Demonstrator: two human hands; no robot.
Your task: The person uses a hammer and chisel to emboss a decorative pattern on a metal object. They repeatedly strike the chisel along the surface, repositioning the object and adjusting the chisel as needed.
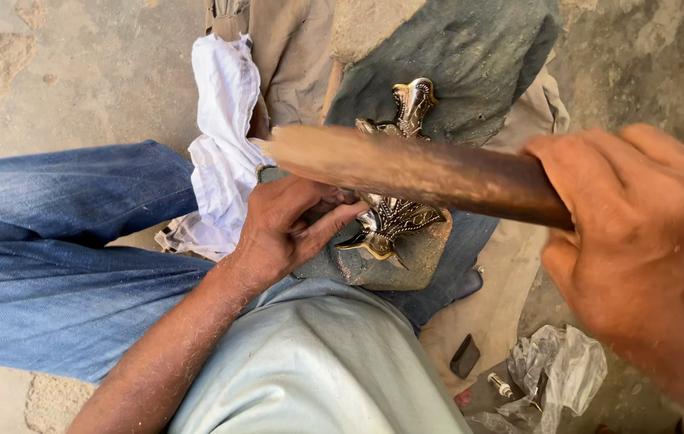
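- Head view, looking straight down: the right hand (pixel 647 265) has its grip wrapped tight round the dark end of a wooden handle (pixel 414 169), which runs leftward across the middle of the shot and is blurred, so it looks to be mid-swing.
- Left hand (pixel 286 229) is curled with its fingers (pixel 330 225) pinched on something small at the edge of the ornate metal piece (pixel 394 221). Can't make out what, could be a punch or just the piece's rim.
- That metal piece is shiny, silver and gold toned, leafy or winged in shape, lying on a grey stone block (pixel 390 265) that rests between the person's legs in blue jeans (pixel 61 241).
- My read on the step: striking or chasing work on the metal, left hand steadying, right hand delivering blows. Next move would need the strike to land square on whatever the left fingers hold, and well clear of the fingertips.
- Outward from there: a white cloth (pixel 221 137) just left of the block, a dark grey cloth (pixel 454 56) and tan fabric behind it, and a clear plastic bag (pixel 559 370) with a few small bits on the concrete floor (pixel 77 72) at lower right.
- Hard to see: the handle's far end is smeared by motion, so I can't tell whether there's a head on it. It also covers the middle of the metal piece, and the right wrist is cut off by the frame edge.
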